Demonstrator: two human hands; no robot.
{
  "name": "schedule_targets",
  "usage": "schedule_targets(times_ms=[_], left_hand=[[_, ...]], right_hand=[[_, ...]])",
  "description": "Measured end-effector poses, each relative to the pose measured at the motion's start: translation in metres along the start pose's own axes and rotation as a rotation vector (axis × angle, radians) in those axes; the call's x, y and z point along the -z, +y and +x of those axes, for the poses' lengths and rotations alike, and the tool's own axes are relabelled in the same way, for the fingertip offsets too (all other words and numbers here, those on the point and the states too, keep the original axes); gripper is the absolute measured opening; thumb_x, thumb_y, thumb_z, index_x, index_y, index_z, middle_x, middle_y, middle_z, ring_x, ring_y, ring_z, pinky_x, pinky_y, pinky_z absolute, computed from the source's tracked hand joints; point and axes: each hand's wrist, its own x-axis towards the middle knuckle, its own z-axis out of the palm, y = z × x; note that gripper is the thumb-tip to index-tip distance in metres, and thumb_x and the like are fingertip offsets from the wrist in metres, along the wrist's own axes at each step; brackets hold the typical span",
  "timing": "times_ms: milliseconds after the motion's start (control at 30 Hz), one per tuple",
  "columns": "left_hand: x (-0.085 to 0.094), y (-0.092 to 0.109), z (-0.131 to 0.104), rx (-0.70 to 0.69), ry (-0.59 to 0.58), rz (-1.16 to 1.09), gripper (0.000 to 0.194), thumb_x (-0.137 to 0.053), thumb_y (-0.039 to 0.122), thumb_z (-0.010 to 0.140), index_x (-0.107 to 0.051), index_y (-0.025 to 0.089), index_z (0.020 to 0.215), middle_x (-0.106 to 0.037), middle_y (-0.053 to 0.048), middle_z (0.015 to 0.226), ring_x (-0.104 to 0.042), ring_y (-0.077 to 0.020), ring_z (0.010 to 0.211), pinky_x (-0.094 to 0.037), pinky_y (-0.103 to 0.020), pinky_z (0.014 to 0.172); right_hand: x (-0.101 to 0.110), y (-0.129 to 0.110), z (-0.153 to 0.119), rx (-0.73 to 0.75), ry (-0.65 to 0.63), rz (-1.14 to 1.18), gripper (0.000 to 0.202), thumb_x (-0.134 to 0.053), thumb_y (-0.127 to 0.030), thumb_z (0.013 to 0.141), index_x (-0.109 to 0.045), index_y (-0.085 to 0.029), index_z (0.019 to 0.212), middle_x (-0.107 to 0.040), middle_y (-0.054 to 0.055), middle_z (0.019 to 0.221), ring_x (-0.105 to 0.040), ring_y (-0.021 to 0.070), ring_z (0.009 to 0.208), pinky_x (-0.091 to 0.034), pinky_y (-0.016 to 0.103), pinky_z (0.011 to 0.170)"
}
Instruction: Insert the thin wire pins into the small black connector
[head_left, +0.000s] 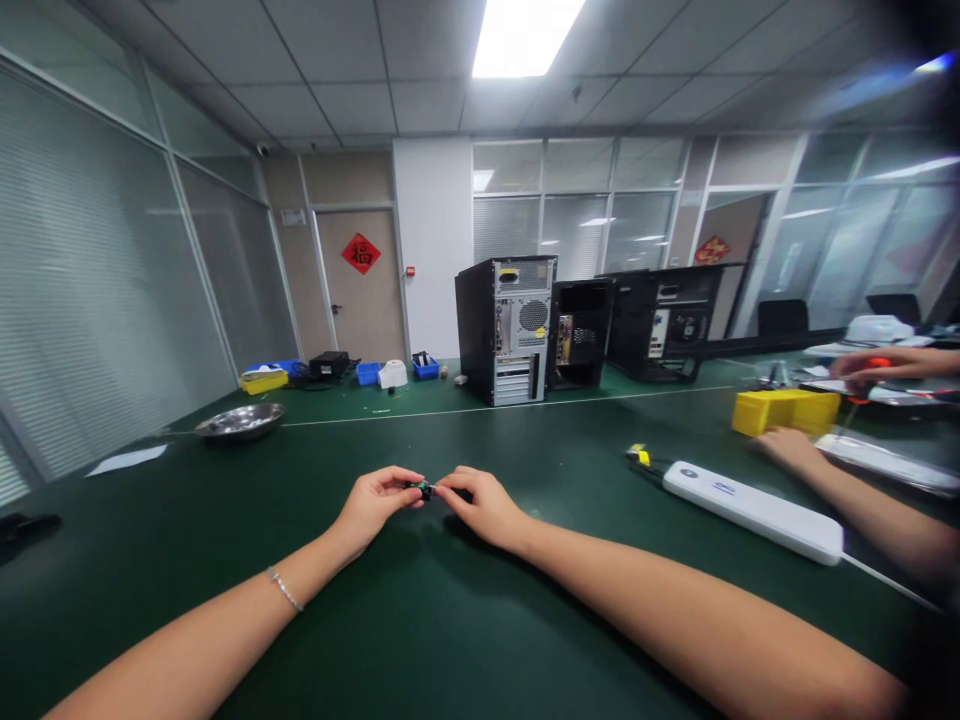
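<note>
Near the middle of the green table (465, 620), my left hand (375, 508) pinches a small green and dark part (425, 490) between thumb and fingers. From the right side, my right hand (484, 505) meets it with thumb and forefinger pressed together at the part's edge. Whatever those right fingertips grip is too small to make out. Both hands are just above the tabletop, their fingertips almost touching. The part is mostly covered by the fingers, so its shape is unclear.
A white power strip (754, 508) lies to the right, beside a yellow bin (784, 411) and another person's hands (795, 452). Computer cases (521, 330) stand behind. A metal bowl (241, 422) and a paper sheet (129, 460) are at the left.
</note>
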Motion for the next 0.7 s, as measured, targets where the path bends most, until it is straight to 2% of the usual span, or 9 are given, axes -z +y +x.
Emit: schedule_targets(times_ms=[133,267,467,567,700], left_hand=[[0.0014,-0.0015,0.0013,0.0,-0.001,0.007,0.034,-0.082,0.029,0.062,-0.069,0.012,0.089,-0.072,-0.004,0.082,-0.068,-0.0162,0.071,-0.055,-0.032,0.077],[0.0039,-0.0003,0.0018,-0.05,-0.018,0.154,0.03,-0.075,0.032,0.07,-0.067,0.013,0.093,-0.071,-0.005,0.085,-0.066,-0.0158,0.071,-0.052,-0.03,0.073],[0.0026,0.0058,-0.0033,-0.137,-0.287,0.652,0.02,-0.058,0.033,0.085,-0.069,0.018,0.093,-0.07,-0.004,0.09,-0.061,-0.0199,0.087,-0.046,-0.032,0.083],[0.0027,0.0054,-0.0043,-0.2,-0.31,0.784,0.02,-0.054,0.032,0.088,-0.069,0.021,0.096,-0.069,-0.003,0.094,-0.059,-0.0203,0.091,-0.043,-0.032,0.086],[0.0035,0.0044,-0.0036,-0.266,-0.359,0.827,0.021,-0.049,0.029,0.091,-0.069,0.021,0.093,-0.068,-0.003,0.094,-0.057,-0.0198,0.093,-0.04,-0.032,0.089]], right_hand=[[-0.0007,0.0007,0.0004,-0.005,0.02,0.001,0.027,-0.048,-0.034,0.094,-0.072,-0.022,0.094,-0.063,0.003,0.08,-0.056,0.0132,0.075,-0.041,0.023,0.07],[-0.002,0.0042,0.0016,-0.042,0.067,0.009,0.027,-0.048,-0.035,0.093,-0.072,-0.021,0.093,-0.064,0.003,0.083,-0.057,0.014,0.077,-0.042,0.024,0.071],[-0.0033,0.0056,0.0025,-0.058,0.077,0.019,0.026,-0.05,-0.035,0.092,-0.072,-0.022,0.091,-0.065,0.003,0.083,-0.058,0.0142,0.077,-0.043,0.024,0.072],[-0.0032,0.0042,0.0028,-0.062,0.078,0.018,0.025,-0.05,-0.035,0.092,-0.072,-0.021,0.089,-0.065,0.003,0.082,-0.058,0.0144,0.077,-0.043,0.024,0.072],[-0.003,0.0034,0.0029,-0.056,0.073,0.009,0.024,-0.051,-0.034,0.092,-0.072,-0.021,0.089,-0.065,0.002,0.081,-0.058,0.0142,0.077,-0.043,0.024,0.071]])
